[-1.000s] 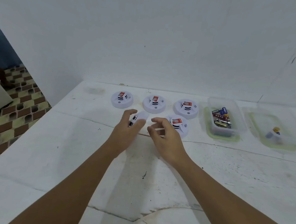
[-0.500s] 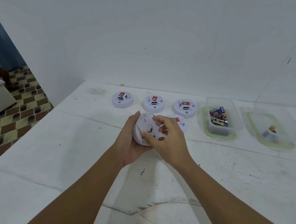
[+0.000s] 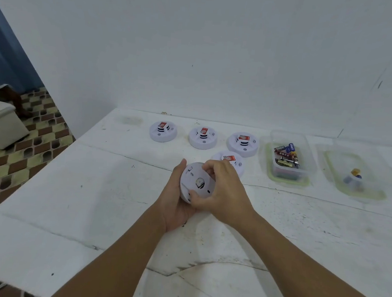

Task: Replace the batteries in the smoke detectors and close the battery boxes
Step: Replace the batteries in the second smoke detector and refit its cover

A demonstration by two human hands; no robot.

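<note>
A white, scuffed table (image 3: 95, 199) runs up to a plain white wall, with patterned floor tiles showing off its left edge. I count five smoke detectors. Three sit in a row near the wall (image 3: 163, 131) (image 3: 202, 137) (image 3: 243, 143), a fourth (image 3: 232, 160) lies just in front of them, partly behind my right hand. The fifth, the held detector (image 3: 195, 182), is up off the table with its flat back facing me. My left hand (image 3: 175, 202) cups it from below and the left, fingers wrapped around the rim. My right hand (image 3: 224, 191) grips its right side, thumb pressed on the lower edge. Two clear plastic boxes stand to the right: the battery box (image 3: 287, 157) holding a pile of batteries, and the far box (image 3: 354, 175) with one or two small items I cannot identify.
</note>
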